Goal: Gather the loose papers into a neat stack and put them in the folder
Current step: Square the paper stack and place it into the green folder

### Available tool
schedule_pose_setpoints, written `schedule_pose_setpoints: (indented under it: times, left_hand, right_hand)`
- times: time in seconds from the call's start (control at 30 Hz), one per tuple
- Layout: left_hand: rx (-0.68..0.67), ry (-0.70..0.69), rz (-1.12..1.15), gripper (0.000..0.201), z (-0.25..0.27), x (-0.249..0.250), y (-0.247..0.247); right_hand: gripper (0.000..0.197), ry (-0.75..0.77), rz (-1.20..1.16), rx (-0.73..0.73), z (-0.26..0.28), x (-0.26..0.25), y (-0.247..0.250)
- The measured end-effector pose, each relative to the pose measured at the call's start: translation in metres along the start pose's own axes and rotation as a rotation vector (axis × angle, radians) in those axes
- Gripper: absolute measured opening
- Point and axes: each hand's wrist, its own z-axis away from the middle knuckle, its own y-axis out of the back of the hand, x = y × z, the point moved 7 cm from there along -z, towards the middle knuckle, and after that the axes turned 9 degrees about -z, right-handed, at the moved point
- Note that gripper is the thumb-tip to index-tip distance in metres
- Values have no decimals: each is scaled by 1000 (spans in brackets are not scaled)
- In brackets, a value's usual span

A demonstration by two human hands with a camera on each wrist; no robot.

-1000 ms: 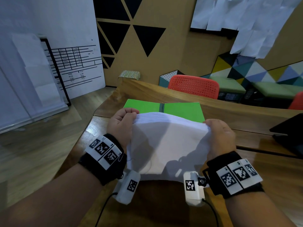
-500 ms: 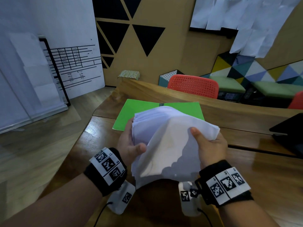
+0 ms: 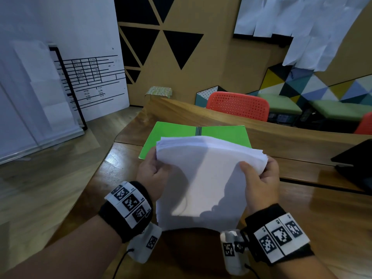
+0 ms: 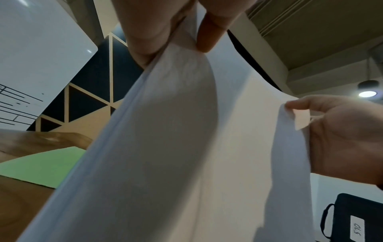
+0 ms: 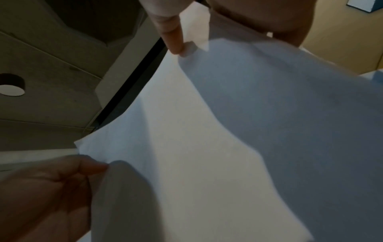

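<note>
in the head view, a thick stack of floppy white paper sheets (image 3: 203,178) is held above the wooden table, just before the open green folder (image 3: 171,135), pinched at its side edges by the left hand (image 3: 152,174) and right hand (image 3: 261,182). in the left wrist view, the sheets are seen sagging between thumb and fingers (image 4: 209,32). in the right wrist view, a bent corner shows; the stack is judged light, limp and slippery, best gripped at both edges.

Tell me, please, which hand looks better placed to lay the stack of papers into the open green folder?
Probably the left hand: it grips the papers at the edge nearest the green folder, whose uncovered half lies just beyond it. The right hand pinches the opposite edge.
</note>
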Motion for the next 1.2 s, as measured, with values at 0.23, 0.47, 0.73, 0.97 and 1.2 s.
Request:
schedule_pose_setpoints:
  times: [0.23, 0.47, 0.73, 0.97, 1.2]
  left_hand:
    - [61, -68, 199, 28, -3, 36, 9]
    - [115, 88, 215, 32, -17, 37, 7]
    - [-154, -4, 95, 84, -1, 7, -6]
    - [77, -24, 38, 21, 10, 21, 1]
    - [83, 114, -88, 25, 17, 5, 2]
  right_hand:
    - [27, -4, -61, 26, -6, -10, 0]
    - [29, -5, -124, 10, -21, -11, 2]
    - [58, -133, -52, -220, -10, 15, 2]
    - [25, 4, -29, -61, 0, 1, 0]
    - [25, 8, 29, -66, 2, 4, 4]
